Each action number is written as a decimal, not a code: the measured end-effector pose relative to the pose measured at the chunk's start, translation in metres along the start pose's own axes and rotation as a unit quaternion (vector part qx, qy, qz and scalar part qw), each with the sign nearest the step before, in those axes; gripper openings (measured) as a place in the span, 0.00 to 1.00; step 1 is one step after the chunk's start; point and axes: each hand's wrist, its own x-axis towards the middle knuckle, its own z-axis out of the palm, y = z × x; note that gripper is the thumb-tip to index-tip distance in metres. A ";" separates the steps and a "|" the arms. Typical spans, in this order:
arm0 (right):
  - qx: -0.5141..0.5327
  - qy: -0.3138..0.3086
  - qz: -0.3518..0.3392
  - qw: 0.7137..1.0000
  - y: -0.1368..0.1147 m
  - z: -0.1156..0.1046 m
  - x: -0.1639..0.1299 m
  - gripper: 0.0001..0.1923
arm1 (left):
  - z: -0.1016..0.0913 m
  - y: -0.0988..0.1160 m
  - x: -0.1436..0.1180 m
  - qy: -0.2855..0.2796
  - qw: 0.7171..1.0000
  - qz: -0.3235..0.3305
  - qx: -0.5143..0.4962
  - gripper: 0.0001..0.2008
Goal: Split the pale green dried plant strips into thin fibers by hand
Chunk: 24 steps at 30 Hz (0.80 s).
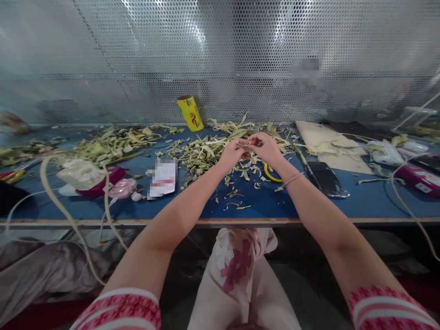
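Note:
Both my arms reach out over a blue table (261,201). My left hand (233,152) and my right hand (265,149) meet above a heap of pale green leaf strips (206,153). Between their fingertips they pinch a thin strip (246,144) together. A thin bracelet sits on my right wrist (293,179). A yellow ring-shaped thing (270,175) lies on the table just under my right hand, partly hidden by it.
A yellow roll (190,112) leans against the perforated metal wall (220,55). A black phone (326,179) and beige sheets (326,142) lie to the right. A card (163,178), a pink object (123,188) and a plastic bag (80,174) lie left. More leaf scraps (110,142) lie at the back left.

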 end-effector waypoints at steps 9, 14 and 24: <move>-0.001 -0.013 0.009 1.000 0.010 -0.003 0.002 0.07 | -0.009 -0.007 0.000 -0.004 0.985 0.108 0.137 0.18; 0.016 -0.003 0.012 1.000 0.010 -0.003 0.002 0.03 | -0.010 -0.012 0.004 0.025 0.976 0.138 0.168 0.17; -0.003 0.028 0.034 0.999 0.006 -0.003 0.002 0.03 | -0.006 -0.014 0.010 0.086 0.994 0.051 0.031 0.14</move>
